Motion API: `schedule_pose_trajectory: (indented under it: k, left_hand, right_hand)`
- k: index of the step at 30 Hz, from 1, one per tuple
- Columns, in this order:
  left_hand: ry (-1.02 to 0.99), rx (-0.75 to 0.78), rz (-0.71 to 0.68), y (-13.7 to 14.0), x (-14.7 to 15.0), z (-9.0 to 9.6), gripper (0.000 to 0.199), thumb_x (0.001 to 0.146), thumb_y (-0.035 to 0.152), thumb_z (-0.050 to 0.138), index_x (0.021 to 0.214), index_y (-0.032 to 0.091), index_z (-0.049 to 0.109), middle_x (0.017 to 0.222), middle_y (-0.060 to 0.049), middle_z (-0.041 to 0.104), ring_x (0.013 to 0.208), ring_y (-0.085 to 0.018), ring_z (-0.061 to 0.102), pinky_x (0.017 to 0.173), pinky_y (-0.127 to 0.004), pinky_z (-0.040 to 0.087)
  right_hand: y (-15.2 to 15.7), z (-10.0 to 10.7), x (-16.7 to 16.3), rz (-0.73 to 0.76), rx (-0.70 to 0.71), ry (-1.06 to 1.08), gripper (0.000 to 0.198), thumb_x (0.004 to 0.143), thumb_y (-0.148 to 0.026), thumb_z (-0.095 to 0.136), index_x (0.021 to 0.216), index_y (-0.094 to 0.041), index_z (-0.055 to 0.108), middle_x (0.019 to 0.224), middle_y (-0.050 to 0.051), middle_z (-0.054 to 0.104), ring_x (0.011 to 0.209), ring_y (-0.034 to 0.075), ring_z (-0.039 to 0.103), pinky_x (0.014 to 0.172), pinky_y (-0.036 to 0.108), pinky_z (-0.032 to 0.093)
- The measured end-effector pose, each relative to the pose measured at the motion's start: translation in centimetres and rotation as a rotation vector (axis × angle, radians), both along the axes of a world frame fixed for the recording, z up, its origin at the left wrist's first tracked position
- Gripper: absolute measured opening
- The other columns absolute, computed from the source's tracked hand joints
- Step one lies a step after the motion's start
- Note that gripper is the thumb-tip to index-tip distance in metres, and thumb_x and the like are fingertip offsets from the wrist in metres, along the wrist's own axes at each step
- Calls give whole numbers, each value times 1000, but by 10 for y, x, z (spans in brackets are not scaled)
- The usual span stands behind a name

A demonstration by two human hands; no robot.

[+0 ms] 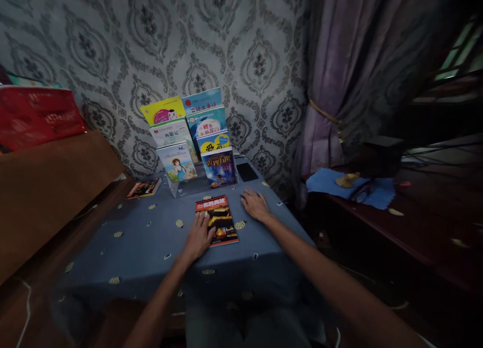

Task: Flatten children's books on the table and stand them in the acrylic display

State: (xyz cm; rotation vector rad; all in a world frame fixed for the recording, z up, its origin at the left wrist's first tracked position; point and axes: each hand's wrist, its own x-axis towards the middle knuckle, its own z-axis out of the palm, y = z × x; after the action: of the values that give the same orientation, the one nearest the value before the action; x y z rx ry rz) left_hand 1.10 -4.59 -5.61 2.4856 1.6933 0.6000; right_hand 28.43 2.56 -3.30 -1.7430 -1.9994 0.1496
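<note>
A book with a red and black cover (222,222) lies face up near the table's front edge. My left hand (199,236) rests on its left side, fingers extended and partly over the cover. To the right of the book, my right hand (255,205) lies on the tablecloth with fingers stretched forward, holding nothing. Behind both hands, a clear stand (174,188) bears several upright books in two columns. At its front are a pale book with a girl on the cover (178,163) and a dark blue book (219,168).
A dark flat rectangular object (247,172) lies right of the stand. Another book (144,188) lies at the back left. The patterned blue tablecloth (136,242) hangs over the front edge. A cardboard box (56,187) stands left; a dark red table (377,222) bears a blue cloth (324,182).
</note>
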Motion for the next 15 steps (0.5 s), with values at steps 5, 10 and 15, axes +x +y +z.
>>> schedule_pose_trajectory:
  k: [5, 10, 15]
  left_hand:
    - [-36, 51, -25, 4, 45, -1, 55, 100, 46, 41, 144, 13, 44, 157, -21, 40, 153, -33, 25, 123, -57, 25]
    - [-36, 107, -45, 10, 46, 9, 41, 99, 40, 47, 133, 18, 54, 144, -16, 53, 140, -31, 45, 117, -52, 37]
    - [-56, 59, -129, 32, 31, 21, 36, 99, 33, 47, 131, 20, 55, 138, -14, 55, 130, -26, 52, 112, -47, 43]
  right_hand:
    - [3, 3, 3, 3, 1, 15, 40, 102, -23, 37, 129, -18, 65, 138, 13, 64, 135, 26, 53, 114, 47, 33]
    - [-2, 8, 4, 47, 23, 24, 40, 102, -24, 36, 128, -17, 66, 133, 15, 67, 124, 26, 61, 107, 40, 40]
    - [-13, 8, -18, 320, 142, 45, 38, 101, -22, 41, 129, -19, 65, 139, 12, 64, 136, 24, 53, 114, 43, 34]
